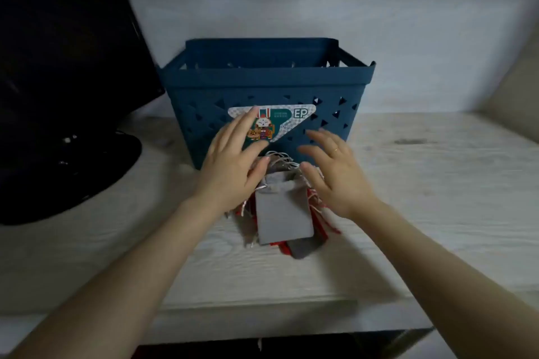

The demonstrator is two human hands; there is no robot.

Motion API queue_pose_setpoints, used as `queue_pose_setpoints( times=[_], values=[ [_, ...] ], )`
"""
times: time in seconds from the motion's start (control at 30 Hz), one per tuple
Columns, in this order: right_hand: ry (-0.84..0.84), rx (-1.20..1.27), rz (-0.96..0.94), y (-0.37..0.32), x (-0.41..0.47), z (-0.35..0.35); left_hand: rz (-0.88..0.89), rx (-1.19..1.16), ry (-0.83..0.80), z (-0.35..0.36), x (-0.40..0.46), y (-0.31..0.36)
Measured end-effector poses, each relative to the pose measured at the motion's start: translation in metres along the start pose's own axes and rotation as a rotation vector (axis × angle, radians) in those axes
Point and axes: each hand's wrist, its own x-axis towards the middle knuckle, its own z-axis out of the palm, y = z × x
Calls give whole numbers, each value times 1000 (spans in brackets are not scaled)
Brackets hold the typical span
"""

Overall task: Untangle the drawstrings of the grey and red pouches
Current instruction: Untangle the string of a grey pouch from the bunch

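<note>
Your left hand [230, 163] hovers at ten o'clock from the pile of pouches, fingers [248, 122] straight and spread, holding nothing. Your right hand [338, 175] hovers at two o'clock from the pile, fingers [320, 137] relaxed and apart, also holding nothing; a ring shows on one of them. The grey pouch [283, 213] lies on top of the pile on the pale tabletop [423, 198], between your wrists. Red pouches [320, 221] stick out from under it at three and six o'clock. The pale drawstrings [281, 159] bunch at twelve o'clock from the grey pouch, probably knotted together, though the blur hides how. Just behind them stands a blue plastic basket [262, 79] with a sticker [280, 122]. A dark monitor [64, 81] sits at nine o'clock.
</note>
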Motion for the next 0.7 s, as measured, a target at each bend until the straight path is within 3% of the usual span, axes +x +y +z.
queue_pose_setpoints(
  times=[0.1,0.23,0.33,0.43,0.6,0.7],
  values=[
    [36,99,-30,1,-7,3,-41,-126,67,-1,-6,3],
    [12,193,4,8,-7,8,-24,-231,2,1,-6,7],
    [26,209,26,12,-4,12,8,-210,-60,6,-6,9],
    [89,256,9,11,2,9,-29,-142,14,16,-1,8],
    [246,477,107,5,20,-6,-206,-367,150,14,21,11],
    [352,634,173,2,36,-7,-362,-473,124,14,38,12]
  ],
)
